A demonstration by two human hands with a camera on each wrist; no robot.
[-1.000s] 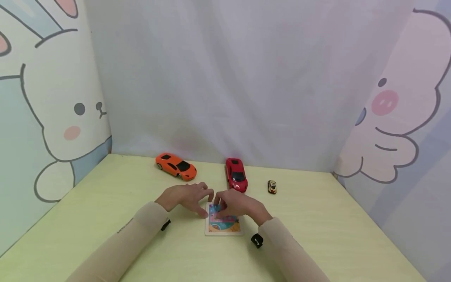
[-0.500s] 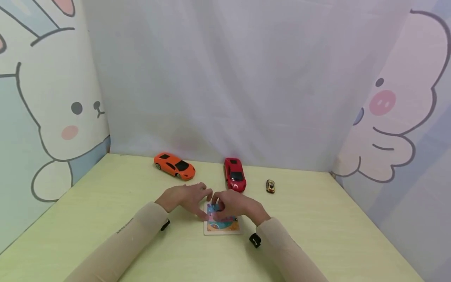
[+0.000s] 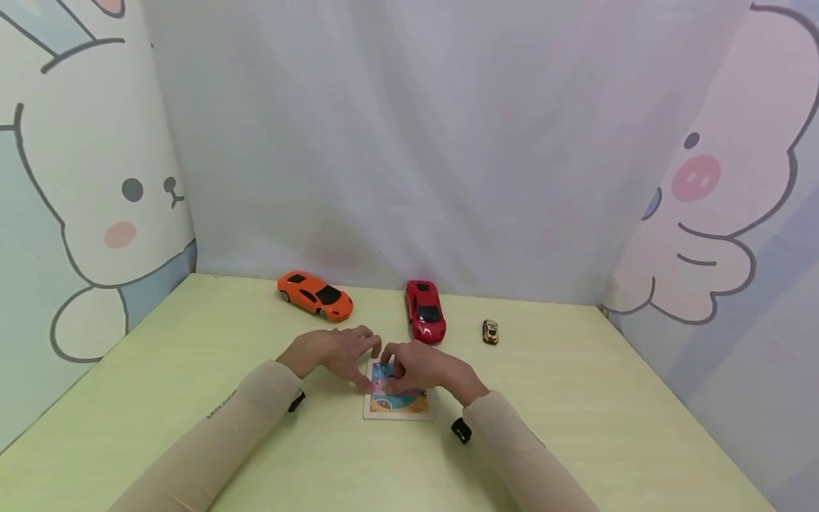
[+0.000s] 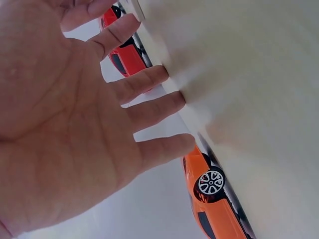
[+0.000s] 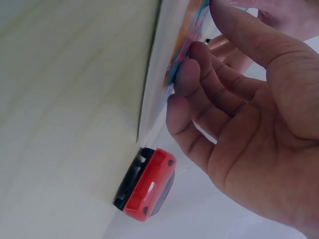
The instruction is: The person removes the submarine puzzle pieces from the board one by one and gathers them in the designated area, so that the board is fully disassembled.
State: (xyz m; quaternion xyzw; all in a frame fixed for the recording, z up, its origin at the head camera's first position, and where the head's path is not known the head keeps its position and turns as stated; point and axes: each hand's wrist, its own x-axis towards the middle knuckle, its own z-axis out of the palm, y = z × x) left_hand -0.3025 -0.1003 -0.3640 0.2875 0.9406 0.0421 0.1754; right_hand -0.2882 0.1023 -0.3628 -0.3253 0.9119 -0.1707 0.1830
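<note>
A small square picture puzzle board lies flat on the table, with a pale rim and a blue, pink and orange picture. My left hand is at its upper left, the thumb at the board's left edge. In the left wrist view the other fingers are spread and nearly straight. Over the board, my right hand has bent fingers, with thumb and fingers apart. The right wrist view shows its fingertips against the picture. That hand hides the upper right of the board.
Behind the hands stand an orange toy car, a red toy car and a tiny gold toy car. The pale yellow table ends at a grey cloth backdrop and printed side panels.
The head view has shifted slightly, so the whole scene sits a little further left and higher. Both hands stay at the puzzle board, with only slight finger movement.
</note>
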